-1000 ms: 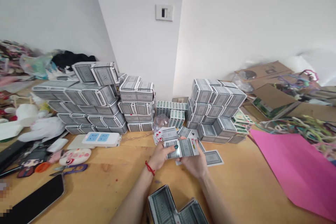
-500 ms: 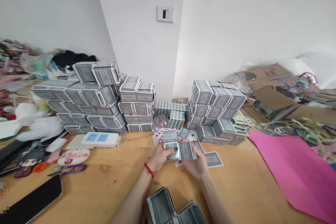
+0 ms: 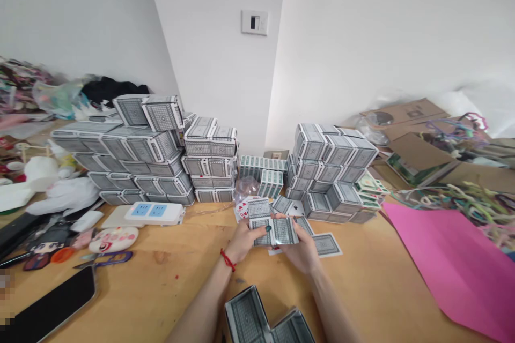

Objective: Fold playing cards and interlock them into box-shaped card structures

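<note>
Wooden table (image 3: 161, 300) holds tall stacks of card-covered blocks at left (image 3: 140, 166) and a smaller group at right (image 3: 330, 166), with a pink sheet (image 3: 454, 262) at far right. A black phone (image 3: 56, 305) lies at near left, below a white power strip (image 3: 155, 213). Between the stacks, the left hand (image 3: 243, 241) and right hand (image 3: 301, 252), close together, grip a piece made of patterned playing cards (image 3: 285, 231) above loose cards (image 3: 328, 245) on the table.
</note>
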{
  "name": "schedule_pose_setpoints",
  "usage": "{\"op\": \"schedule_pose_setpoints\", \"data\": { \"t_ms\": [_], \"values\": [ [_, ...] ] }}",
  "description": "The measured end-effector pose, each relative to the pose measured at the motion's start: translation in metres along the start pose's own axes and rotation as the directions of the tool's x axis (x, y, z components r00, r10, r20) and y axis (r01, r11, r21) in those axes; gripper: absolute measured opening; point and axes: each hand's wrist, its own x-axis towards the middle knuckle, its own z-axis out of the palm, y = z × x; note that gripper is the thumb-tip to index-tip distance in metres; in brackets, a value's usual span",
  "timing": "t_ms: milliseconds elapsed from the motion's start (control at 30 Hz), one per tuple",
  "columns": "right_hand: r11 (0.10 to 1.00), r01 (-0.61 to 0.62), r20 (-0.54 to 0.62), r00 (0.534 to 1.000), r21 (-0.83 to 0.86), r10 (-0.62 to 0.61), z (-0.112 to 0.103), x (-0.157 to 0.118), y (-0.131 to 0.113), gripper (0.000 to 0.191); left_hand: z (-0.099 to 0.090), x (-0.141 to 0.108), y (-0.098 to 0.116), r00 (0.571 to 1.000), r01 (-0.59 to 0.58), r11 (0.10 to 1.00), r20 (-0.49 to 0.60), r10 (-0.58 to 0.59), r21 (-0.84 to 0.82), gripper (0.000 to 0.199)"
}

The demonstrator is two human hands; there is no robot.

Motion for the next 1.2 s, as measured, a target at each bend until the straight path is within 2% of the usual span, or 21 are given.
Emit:
{"op": "schedule_pose_setpoints", "data": {
  "t_ms": [133,433,567,800,1033,1200],
  "values": [
    [0.999,0.003,-0.039,0.999,-0.041,-0.005,-0.006,0.001,0.001,0.029,-0.001,0.000,0.000,1.000,0.014,1.000,0.011,-0.014,0.018,0.037],
    [0.990,0.028,-0.097,0.994,-0.137,-0.042,-0.011,0.001,0.004,0.027,-0.004,0.002,-0.002,0.999,-0.041,0.997,0.015,0.040,0.067,0.041],
    [0.983,0.048,-0.135,0.988,-0.175,-0.072,-0.014,0.003,0.009,0.024,-0.002,0.000,0.001,1.000,0.000,0.997,0.000,0.000,0.076,0.041],
    [0.981,0.086,-0.153,0.982,-0.172,-0.113,-0.015,0.004,0.012,0.023,0.001,-0.001,0.004,1.000,0.008,0.998,-0.004,-0.008,0.061,0.038],
    [0.998,0.068,-0.126,0.990,0.014,-0.065,-0.002,0.004,0.007,0.036,0.002,0.004,0.002,0.998,-0.056,0.998,0.017,0.056,-0.004,0.039],
    [0.998,0.051,-0.110,0.992,-0.040,-0.055,0.005,0.005,0.006,0.033,0.001,0.004,0.001,0.998,-0.056,0.997,-0.027,0.054,-0.060,0.045]
  ]
}}
